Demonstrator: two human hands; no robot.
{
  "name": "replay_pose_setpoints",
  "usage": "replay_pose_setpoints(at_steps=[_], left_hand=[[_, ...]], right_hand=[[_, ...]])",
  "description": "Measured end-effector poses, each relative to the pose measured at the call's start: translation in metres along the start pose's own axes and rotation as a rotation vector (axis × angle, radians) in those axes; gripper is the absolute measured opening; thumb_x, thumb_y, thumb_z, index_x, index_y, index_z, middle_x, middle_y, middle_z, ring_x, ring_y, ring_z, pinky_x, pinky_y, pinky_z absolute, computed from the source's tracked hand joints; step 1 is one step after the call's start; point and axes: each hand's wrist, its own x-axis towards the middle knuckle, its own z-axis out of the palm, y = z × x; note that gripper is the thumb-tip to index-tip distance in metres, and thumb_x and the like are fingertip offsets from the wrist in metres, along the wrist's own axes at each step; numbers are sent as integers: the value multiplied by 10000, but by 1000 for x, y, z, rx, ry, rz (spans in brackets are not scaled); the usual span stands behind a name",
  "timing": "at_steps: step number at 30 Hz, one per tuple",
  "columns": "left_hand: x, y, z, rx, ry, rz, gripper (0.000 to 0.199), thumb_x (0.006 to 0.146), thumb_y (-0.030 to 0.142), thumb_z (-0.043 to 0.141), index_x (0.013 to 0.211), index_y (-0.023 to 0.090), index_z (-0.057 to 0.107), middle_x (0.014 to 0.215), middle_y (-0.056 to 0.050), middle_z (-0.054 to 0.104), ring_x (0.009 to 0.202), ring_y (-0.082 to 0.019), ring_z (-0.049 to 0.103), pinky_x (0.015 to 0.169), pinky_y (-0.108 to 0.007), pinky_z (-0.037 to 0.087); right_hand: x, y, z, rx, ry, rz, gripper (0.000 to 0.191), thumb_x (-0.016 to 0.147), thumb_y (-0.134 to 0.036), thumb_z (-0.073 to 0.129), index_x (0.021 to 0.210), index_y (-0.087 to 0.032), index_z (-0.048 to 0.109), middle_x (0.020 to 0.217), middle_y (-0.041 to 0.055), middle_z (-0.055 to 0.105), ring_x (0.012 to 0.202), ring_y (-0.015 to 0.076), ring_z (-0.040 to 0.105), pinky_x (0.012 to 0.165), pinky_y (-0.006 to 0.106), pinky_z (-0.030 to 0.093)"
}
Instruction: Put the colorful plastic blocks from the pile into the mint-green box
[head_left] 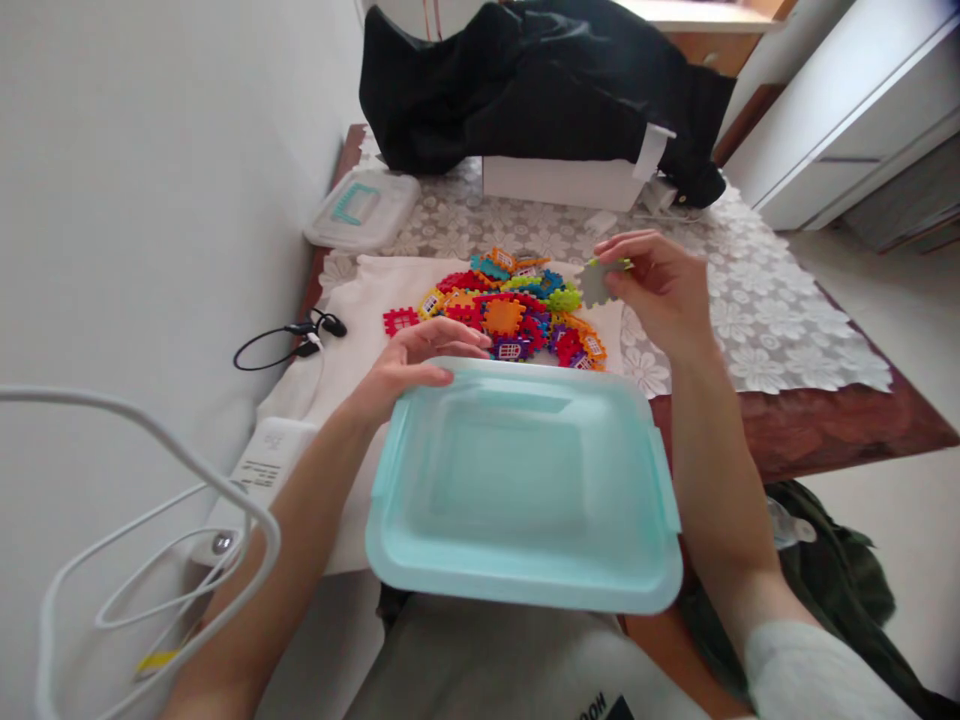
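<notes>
**Grey toy block (596, 283) pinched in right hand (660, 290)**

Lace-covered table (787, 340) ahead, at 12 o'clock. Pale turquoise plastic lid (525, 490) at 6 o'clock, above the lap. White cloth (360, 330) on the table, at 11 o'clock. Interlocking toy pile (502, 310) on the cloth, at 12 o'clock from the lid. Left hand (412, 365) open, empty, fingers spread, at the lid's 11 o'clock edge. Right hand closed on the block, just beside the pile, at 1 o'clock.

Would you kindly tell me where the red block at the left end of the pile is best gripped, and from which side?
Probably by its notched outer edges, pinched from the left with the left hand. The red block lies flat on the white cloth, jutting out from the pile, so that side looks free of other blocks.
</notes>
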Motion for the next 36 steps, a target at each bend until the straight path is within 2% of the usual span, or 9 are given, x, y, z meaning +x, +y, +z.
replay_pose_setpoints(at_steps=[4, 7, 10, 13, 17, 23, 27, 32, 36], left_hand=[[-4, -1, -1, 52, -117, -2, 386, 689, 214, 837, 1068, 187, 906, 1163, -132, 868, 1036, -291, 799, 871, -334, 608], [-1, -1, -2, 87, -57, 77, 312, 654, 190, 816, 950, 182, 915, 1096, -130, 871, 998, -263, 778, 854, -304, 586], [2, 1, -6, 90, 15, 129, 188, 602, 130, 833, 776, 187, 876, 872, -90, 835, 835, -210, 732, 764, -266, 553], [4, 6, -13, 78, -18, 144, 121, 579, 112, 849, 677, 176, 819, 722, -64, 758, 732, -175, 668, 696, -241, 514], [1, 11, -21, 16, -128, 72, 183, 579, 130, 884, 752, 159, 835, 805, -83, 777, 802, -185, 691, 735, -242, 526], [2, 1, -18, -113, -94, 1, 349, 569, 181, 818, 913, 163, 876, 998, -122, 831, 958, -258, 746, 835, -304, 575], [5, -3, -13, -138, -67, 18, 176, 564, 162, 810, 740, 159, 792, 802, -102, 788, 764, -211, 700, 732, -286, 549], [7, -2, -9, -149, -49, 71, 263, 571, 147, 876, 562, 169, 614, 565, -35, 630, 514, -117, 511, 521, -237, 355], [8, -2, -9, -144, -29, 155, 297, 583, 176, 896, 536, 165, 603, 506, -26, 580, 471, -99, 449, 497, -252, 288]], right_hand=[[-10, -33, 19, 494, -172, -90, 243, 869, -332, 977, 1086, -368, 874, 1117, 11, 834, 1054, 220, 818, 878, 333, 694], [-16, -47, 22, 516, -477, -102, 243, 934, -268, 931, 1164, -336, 891, 1101, 49, 864, 1006, 226, 847, 794, 316, 708], [-15, -46, 22, 463, -656, -91, 300, 971, -309, 902, 1271, -306, 887, 1155, 72, 888, 1104, 262, 859, 950, 373, 728], [-14, -27, 28, 421, -454, -15, 233, 1060, -444, 798, 1223, -311, 897, 1176, 54, 893, 1119, 259, 856, 1048, 419, 705], [-14, 8, 47, 182, -106, 55, 302, 1044, -582, 776, 1198, -340, 870, 1193, 29, 874, 1080, 237, 823, 1010, 410, 684], [-13, 31, 78, -240, -247, -42, 627, 1002, -503, 757, 1597, -338, 653, 1676, 85, 646, 1604, 343, 540, 1393, 590, 371], [-13, 33, 92, -388, -305, -21, 418, 964, -332, 759, 1382, -328, 771, 1656, 71, 665, 1622, 370, 510, 1436, 702, 159], [-12, 28, 90, -329, -189, -23, 55, 974, -346, 763, 1008, -309, 788, 1447, 79, 774, 1486, 357, 623, 1375, 650, 331], [-11, 20, 82, -158, -87, 54, 272, 1023, -571, 709, 1027, -309, 781, 1413, 93, 758, 1396, 328, 682, 1236, 555, 525]])
